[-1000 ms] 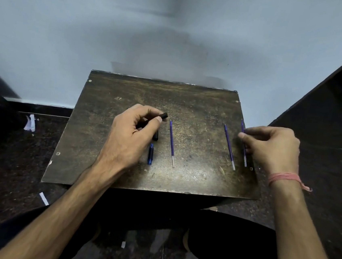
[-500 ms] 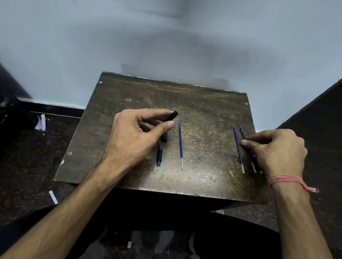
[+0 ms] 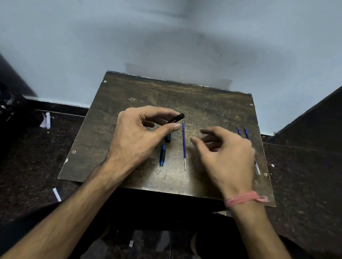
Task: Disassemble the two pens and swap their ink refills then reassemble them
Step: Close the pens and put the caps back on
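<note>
1. Left hand (image 3: 132,138): thumb and forefinger pinch a black pen barrel (image 3: 175,119), its open end angled up and away from the palm.
2. Right hand (image 3: 224,154): fingers loosely curled and spread, holding nothing, blurred above the table (image 3: 105,143).
3. Blue refill (image 3: 184,145): lying between the two hands, just right of the pinch.
4. Blue pen piece (image 3: 162,155): lying below the pinch, beside the refill.
5. Two more thin blue pieces (image 3: 246,134): partly hidden beyond the right hand, near the table's right edge.
</note>
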